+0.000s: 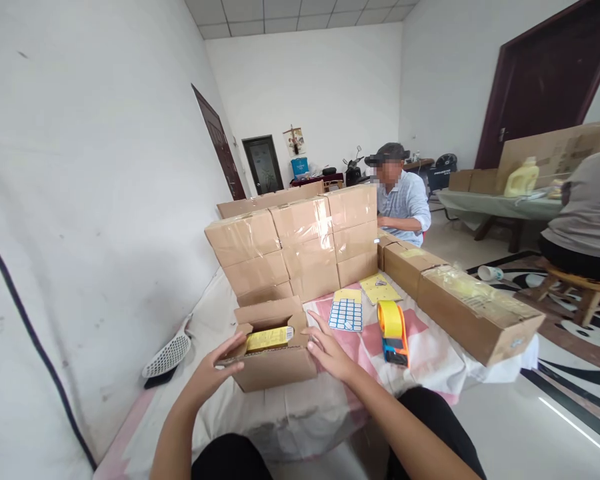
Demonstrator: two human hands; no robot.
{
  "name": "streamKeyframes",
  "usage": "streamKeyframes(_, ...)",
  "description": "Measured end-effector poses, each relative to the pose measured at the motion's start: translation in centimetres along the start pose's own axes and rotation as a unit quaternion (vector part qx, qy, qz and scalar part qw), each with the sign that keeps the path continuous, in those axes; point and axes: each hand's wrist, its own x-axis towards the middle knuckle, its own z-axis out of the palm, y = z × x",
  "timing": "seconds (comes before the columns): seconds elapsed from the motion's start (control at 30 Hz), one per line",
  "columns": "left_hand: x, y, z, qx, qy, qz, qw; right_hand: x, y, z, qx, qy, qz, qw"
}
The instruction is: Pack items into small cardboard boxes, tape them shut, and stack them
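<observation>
A small cardboard box (279,371) stands on the cloth-covered table with its top flaps up. Inside it lies a yellow printed pack (269,339). My left hand (211,373) is at the box's left side, fingers stretched over the left flap and thumb apart in front. On the opposite side, my right hand (331,352) has its fingers spread, fingertips touching the right flap and edge. To the right are a blue-edged label sheet (345,315), a yellow perforated sheet (380,289) and an orange tape dispenser (396,350) with yellow tape.
Taped cardboard boxes (305,243) are stacked behind the open box. More boxes (473,310) line the table's right edge. A white perforated scoop-like item (167,357) lies at left by the wall. A person (407,200) sits beyond the stack; another person (593,207) sits far right.
</observation>
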Motion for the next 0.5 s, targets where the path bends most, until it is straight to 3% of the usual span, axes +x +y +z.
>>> streamKeyframes(0.13,0.7,-0.2,0.7,0.001,0.107,-0.029,0.994,2.6,-0.6,0.9,0.033,0.015,0.011,0.999)
streamKeyframes(0.3,2.1,-0.1,2.1,0.112,0.195,-0.067,0.972,4.5,-0.5,0.9,0.166,0.050,0.070,0.982)
streamKeyframes(0.4,2.3,1.5,2.8,0.209,0.181,-0.021,0.961,4.5,-0.8,0.5,0.134,0.045,0.040,0.989)
streamKeyframes(0.5,2.0,3.8,3.4,0.300,0.096,-0.004,0.949,4.0,-1.3,0.1,0.013,0.023,-0.008,1.000)
